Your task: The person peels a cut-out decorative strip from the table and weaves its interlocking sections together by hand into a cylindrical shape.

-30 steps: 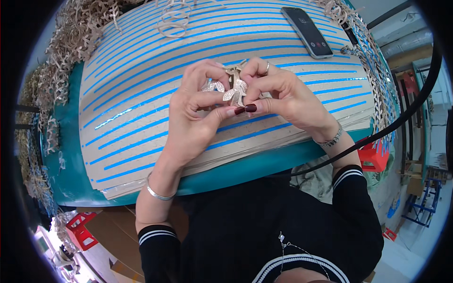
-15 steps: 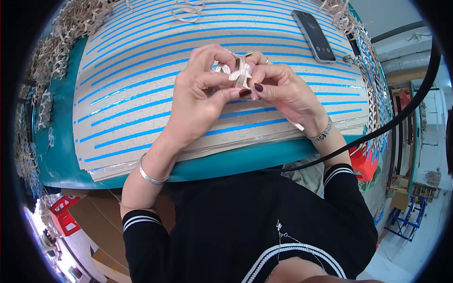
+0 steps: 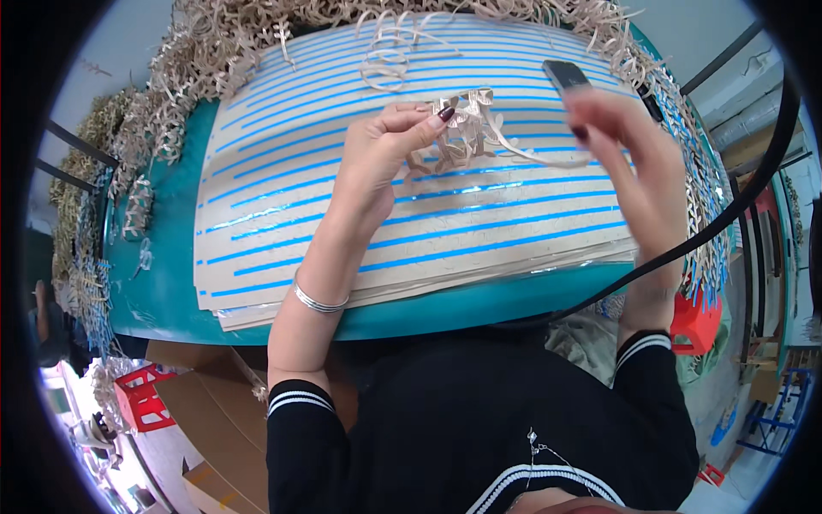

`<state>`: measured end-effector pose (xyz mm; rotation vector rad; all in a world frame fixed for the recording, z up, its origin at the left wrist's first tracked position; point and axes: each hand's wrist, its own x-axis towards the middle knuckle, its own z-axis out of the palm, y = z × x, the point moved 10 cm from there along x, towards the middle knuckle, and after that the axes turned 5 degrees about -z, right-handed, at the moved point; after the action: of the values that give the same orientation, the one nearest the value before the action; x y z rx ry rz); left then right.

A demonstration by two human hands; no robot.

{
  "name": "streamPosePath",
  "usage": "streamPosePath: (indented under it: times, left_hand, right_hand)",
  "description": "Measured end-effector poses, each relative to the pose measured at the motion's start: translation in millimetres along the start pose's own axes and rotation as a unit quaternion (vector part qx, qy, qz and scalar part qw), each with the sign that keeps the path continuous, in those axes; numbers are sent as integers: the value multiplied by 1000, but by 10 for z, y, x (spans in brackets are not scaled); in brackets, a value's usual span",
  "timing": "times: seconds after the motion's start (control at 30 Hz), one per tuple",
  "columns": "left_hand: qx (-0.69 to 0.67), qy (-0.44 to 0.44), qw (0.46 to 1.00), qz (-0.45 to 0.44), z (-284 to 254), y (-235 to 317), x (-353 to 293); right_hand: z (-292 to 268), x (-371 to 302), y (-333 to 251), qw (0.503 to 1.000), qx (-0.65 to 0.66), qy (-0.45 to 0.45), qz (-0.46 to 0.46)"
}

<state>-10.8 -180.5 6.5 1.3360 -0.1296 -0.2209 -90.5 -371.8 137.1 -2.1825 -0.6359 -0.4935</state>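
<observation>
My left hand (image 3: 383, 146) pinches a bundle of pale beige-gold strip cut into leaf shapes (image 3: 462, 133), thumb on top, above the middle of a stack of sheets (image 3: 411, 206). The sheets are beige with bright blue stripes. From the bundle a plain length of the strip trails right, toward my right hand (image 3: 646, 167). That hand is smeared by motion and stands apart from the left, its fingertips near the strip's far end. Whether they grip it cannot be made out.
Behind my right fingers lies a phone (image 3: 565, 75). Curled strip offcuts (image 3: 385, 68) rest on the far sheets. Heaps of leafy strips (image 3: 205, 51) line the table's (image 3: 154, 283) far and side edges. A black cable (image 3: 685, 257) crosses at right; red plastic stools (image 3: 695, 324) stand below.
My hands were together on the leafy strip. Now the right hand has swung away to the right, and the strip hangs longer and looser from the left hand. The view has shifted.
</observation>
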Motion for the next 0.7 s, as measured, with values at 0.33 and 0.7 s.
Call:
streamPosePath:
  times: [0.33, 0.7]
  left_hand:
    - [-83, 8, 991, -102, -35, -6, 21]
    - [-113, 16, 981, -157, 89, -210, -204]
  right_hand:
    - [-195, -968, -355, 901, -230, 365, -40]
    - [708, -367, 40, 976, -59, 204, -40]
